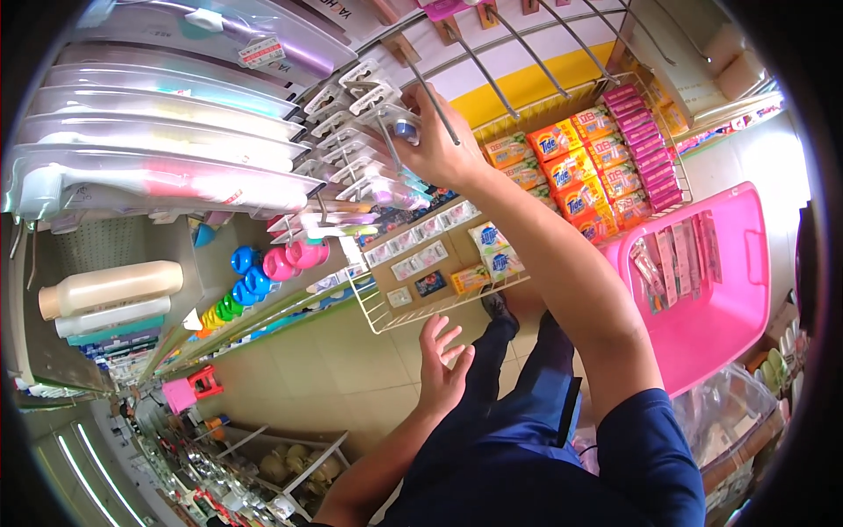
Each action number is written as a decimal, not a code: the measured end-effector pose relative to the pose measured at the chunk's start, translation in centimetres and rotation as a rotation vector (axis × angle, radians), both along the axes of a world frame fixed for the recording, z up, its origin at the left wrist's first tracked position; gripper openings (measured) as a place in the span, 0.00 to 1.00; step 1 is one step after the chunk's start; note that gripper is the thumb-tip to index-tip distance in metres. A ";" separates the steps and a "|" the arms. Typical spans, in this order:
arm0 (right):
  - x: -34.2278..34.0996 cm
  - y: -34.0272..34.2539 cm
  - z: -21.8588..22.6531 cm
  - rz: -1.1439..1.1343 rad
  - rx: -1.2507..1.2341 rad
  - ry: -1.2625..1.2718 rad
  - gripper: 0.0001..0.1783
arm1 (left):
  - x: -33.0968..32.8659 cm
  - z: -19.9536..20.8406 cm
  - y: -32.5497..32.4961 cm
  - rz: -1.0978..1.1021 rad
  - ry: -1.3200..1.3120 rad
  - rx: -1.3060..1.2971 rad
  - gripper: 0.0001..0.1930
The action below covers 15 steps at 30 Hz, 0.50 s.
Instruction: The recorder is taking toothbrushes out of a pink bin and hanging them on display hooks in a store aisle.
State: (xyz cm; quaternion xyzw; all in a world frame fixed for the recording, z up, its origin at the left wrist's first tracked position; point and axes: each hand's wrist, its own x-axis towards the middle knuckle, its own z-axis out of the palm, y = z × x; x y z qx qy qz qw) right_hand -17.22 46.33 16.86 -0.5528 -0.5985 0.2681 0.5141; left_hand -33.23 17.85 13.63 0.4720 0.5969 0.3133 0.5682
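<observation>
My right hand [436, 147] is raised to a rack of metal hooks and closed round a small clear plastic pack [406, 130] with something blue inside. Its fingertips are partly hidden. Beside that hand hang several more clear packs with white tops [338, 123] on their hooks. Lower down, my left hand [443, 369] is held in the air in front of my legs, fingers spread, with nothing in it. The wire basket [380, 327] beyond it holds small packets and boxes.
Orange boxed bars [575, 180] and magenta packs [644, 149] fill a basket right of the hooks. A pink plastic tub [702, 325] with long packs stands at my right. Bare hooks [518, 44] jut out above my right arm. Long clear packages [167, 180] hang on the left.
</observation>
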 end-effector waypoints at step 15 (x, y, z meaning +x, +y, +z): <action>-0.2 -0.5 -0.4 0.005 0.082 -0.097 0.23 | 0.4 -0.5 -0.7 -0.243 0.017 -0.186 0.26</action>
